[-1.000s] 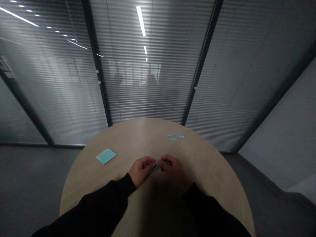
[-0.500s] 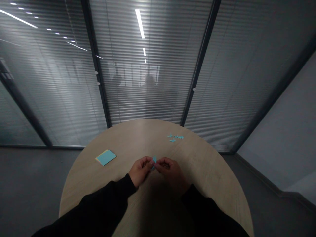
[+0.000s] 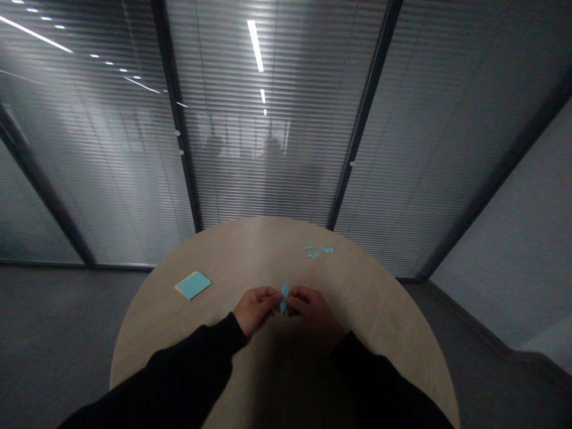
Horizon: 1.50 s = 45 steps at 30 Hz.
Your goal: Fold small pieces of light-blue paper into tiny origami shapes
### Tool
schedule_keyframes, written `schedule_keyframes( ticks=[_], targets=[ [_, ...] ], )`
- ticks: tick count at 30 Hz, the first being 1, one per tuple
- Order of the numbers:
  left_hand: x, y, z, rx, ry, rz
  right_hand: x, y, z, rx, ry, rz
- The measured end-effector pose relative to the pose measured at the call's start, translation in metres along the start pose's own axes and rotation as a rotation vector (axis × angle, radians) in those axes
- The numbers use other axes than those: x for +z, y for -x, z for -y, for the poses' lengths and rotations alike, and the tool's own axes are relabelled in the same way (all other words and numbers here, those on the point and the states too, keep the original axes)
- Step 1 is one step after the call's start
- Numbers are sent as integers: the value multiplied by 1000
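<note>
A small piece of folded blue paper (image 3: 284,298) is pinched between my two hands near the middle of the table. My left hand (image 3: 258,305) grips its left side between thumb and fingers. On the right side, the thumb and fingertips of my right hand (image 3: 313,309) close on the same paper. Its upper and lower points stick out between the fingertips; the rest is covered by them. Farther back to the right lie several small folded blue paper pieces (image 3: 314,256), too small to make out in detail.
A stack of square paper sheets (image 3: 194,286), blue on top with a yellowish edge beneath, lies on the left of the round wooden table (image 3: 250,250). Behind the table's far edge stands a glass partition with blinds (image 3: 268,190). A pale wall (image 3: 513,256) rises at the right.
My fingertips have drawn slightly apart, and more of the blue paper shows between them. The stack and the small folded pieces lie as before; the view has shifted a little.
</note>
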<state>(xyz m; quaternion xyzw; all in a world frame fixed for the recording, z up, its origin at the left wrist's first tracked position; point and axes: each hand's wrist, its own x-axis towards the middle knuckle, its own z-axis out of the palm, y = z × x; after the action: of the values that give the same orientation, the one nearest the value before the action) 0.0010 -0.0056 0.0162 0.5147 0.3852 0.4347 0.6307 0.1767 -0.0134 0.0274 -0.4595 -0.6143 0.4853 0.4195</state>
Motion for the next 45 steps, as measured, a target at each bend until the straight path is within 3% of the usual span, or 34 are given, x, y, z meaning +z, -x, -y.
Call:
schedule_keyframes(
  ticks=[11, 15, 22, 28, 45],
  targets=[
    [-3, -6, 6, 28, 9, 23, -1, -1, -2, -16, -47, 6],
    [-8, -15, 13, 50, 24, -36, 2, -4, -7, -21, -172, 11],
    [-13, -23, 20, 58, 83, -59, 10, -9, -16, -55, -71, -38],
    [-11, -20, 17, 65, 69, -1, 10, -10, -16, -56, -37, -99],
    [-7, -22, 12, 89, -11, 28, 10, -12, -18, -123, -26, -54]
  ],
)
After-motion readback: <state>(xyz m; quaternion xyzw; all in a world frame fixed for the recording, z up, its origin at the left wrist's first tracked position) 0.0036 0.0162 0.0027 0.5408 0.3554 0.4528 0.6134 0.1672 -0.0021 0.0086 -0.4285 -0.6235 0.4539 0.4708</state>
